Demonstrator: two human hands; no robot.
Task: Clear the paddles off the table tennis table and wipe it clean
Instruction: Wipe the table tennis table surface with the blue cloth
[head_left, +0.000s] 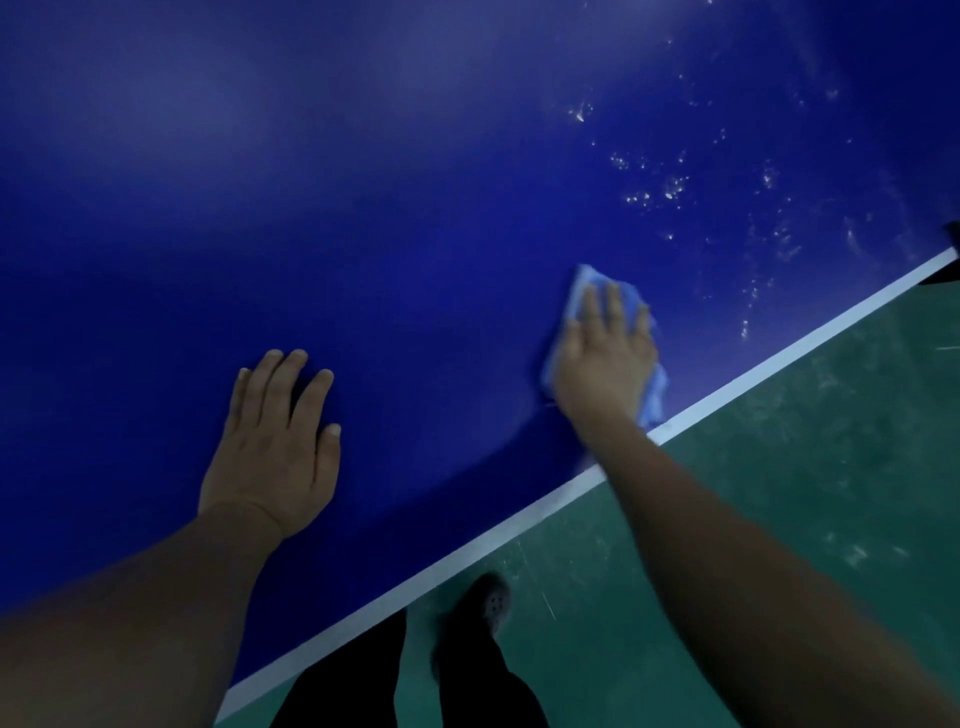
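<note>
The blue table tennis table fills most of the view, with its white edge line running from lower left to upper right. My right hand lies flat with straight fingers on a light blue cloth and presses it onto the table near that edge. My left hand rests flat on the bare blue surface, fingers spread, holding nothing. White specks and droplets dot the table beyond the cloth, toward the upper right. No paddle is in view.
Green floor lies past the table edge at the lower right. My dark trouser legs and a dark shoe stand on it close to the edge. A dark object pokes in at the right border.
</note>
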